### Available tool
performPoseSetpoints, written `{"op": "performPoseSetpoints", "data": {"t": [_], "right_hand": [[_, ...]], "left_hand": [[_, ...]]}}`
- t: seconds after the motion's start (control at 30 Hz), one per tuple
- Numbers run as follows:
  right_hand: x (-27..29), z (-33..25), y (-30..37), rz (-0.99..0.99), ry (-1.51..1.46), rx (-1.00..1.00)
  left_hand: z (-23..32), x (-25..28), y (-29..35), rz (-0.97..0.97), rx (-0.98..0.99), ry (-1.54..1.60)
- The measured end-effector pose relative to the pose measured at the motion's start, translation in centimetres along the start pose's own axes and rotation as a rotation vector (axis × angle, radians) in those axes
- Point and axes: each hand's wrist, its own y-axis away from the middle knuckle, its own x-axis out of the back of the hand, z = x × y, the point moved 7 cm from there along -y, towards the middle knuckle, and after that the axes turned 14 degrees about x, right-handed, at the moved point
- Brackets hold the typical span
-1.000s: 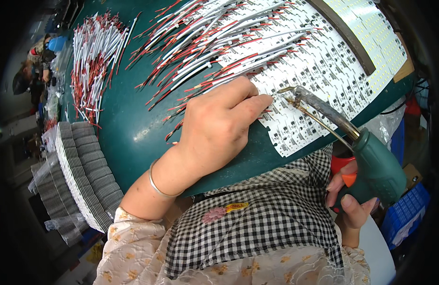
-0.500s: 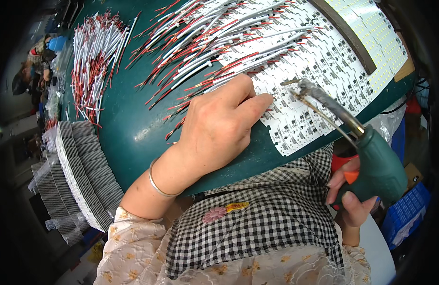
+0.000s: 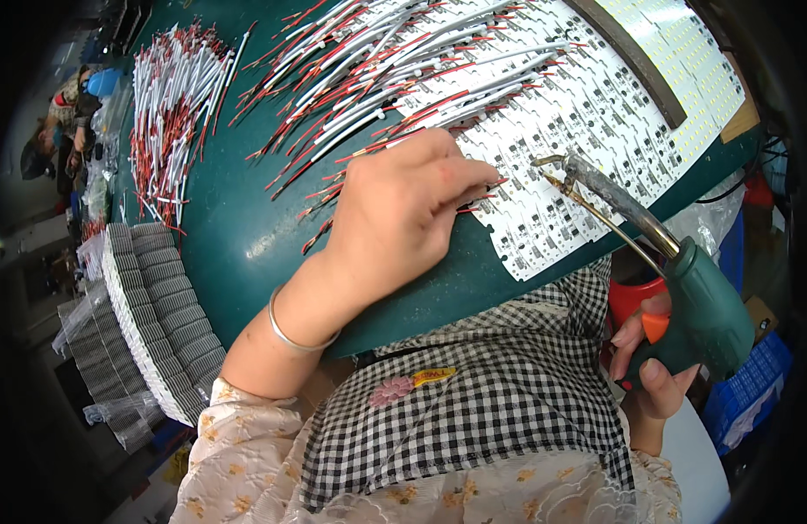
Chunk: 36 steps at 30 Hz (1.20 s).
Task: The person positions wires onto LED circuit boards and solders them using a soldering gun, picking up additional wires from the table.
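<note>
My left hand (image 3: 394, 214), a bracelet on its wrist, is closed in a pinch at the near left edge of a white sheet of circuit boards (image 3: 543, 249). A thin wire (image 3: 500, 182) with a red end pokes out at its fingertips; the rest is hidden by the hand. My right hand (image 3: 658, 389) is wrapped round the grip of a green soldering gun (image 3: 707, 301) with an orange trigger. The gun's metal tip and thin feed tube point left, above the sheet and a short way from my left fingertips. White-sleeved red and black wires (image 3: 360, 96) lie in rows over the sheet's left edge.
A dense pile of similar wires (image 3: 172, 113) lies at the left on the green table (image 3: 255, 236). Stacked grey-and-white strips (image 3: 159, 306) stand by its left edge. A dark bar (image 3: 635, 61) crosses the sheet at the far right. A blue crate (image 3: 744, 397) stands at the right.
The soldering gun has shifted slightly right and toward me, its tip a little lower in view. My left hand has shifted slightly left, and a red wire end now shows more plainly at its fingertips.
</note>
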Motion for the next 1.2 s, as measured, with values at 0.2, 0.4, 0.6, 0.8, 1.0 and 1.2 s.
{"op": "performPoseSetpoints", "data": {"t": [0.2,0.4,0.6,0.8,1.0,1.2], "right_hand": [[0.0,-0.5,0.7,0.029,0.026,-0.027],[-0.2,0.3,1.0,-0.042,-0.045,-0.08],[-1.1,1.0,1.3,-0.073,-0.071,-0.155],[-1.5,1.0,1.5,-0.096,-0.019,-0.138],[-1.1,0.9,1.0,-0.082,-0.054,-0.109],[0.0,-0.2,-0.6,-0.025,-0.097,-0.031]], "left_hand": [[-0.1,-0.3,-0.4,-0.114,-0.029,0.124],[0.3,-0.4,-0.2,-0.11,-0.059,0.008],[0.8,-0.3,0.2,-0.055,-0.139,-0.053],[1.5,-0.2,0.5,-0.034,-0.14,-0.113],[1.6,-0.2,0.6,0.003,-0.173,-0.113],[1.8,-0.4,0.2,0.007,-0.185,-0.135]]}}
